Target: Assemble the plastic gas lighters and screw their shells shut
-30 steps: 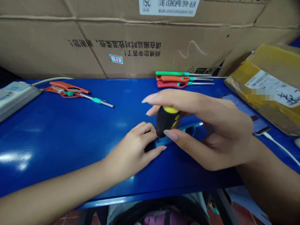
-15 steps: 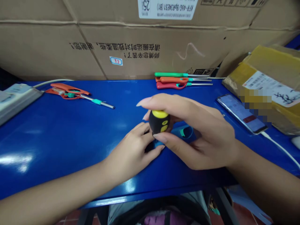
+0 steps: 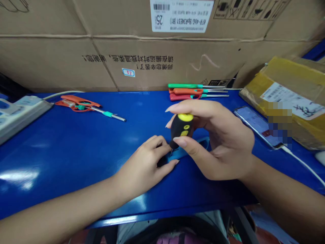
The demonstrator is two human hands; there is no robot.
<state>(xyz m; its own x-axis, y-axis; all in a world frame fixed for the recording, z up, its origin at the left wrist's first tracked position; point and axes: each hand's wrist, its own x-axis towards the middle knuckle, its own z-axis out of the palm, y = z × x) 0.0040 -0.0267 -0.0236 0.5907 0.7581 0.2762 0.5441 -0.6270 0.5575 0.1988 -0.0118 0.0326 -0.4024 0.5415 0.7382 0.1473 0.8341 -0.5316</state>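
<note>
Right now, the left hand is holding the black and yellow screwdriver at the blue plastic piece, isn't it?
No, it is the right hand, not the left, that holds the black and yellow screwdriver at the blue plastic piece. The head view shows this.

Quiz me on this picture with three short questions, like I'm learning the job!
1. True or false: the right hand holds the black-and-yellow screwdriver.
2. What is the left hand holding down? A) the blue plastic piece B) the phone C) the power strip
3. Fill in the blank: the three screwdrivers at the back of the blue table have green, orange and ____ handles.

Key: 1 true; 2 A; 3 red.
</note>
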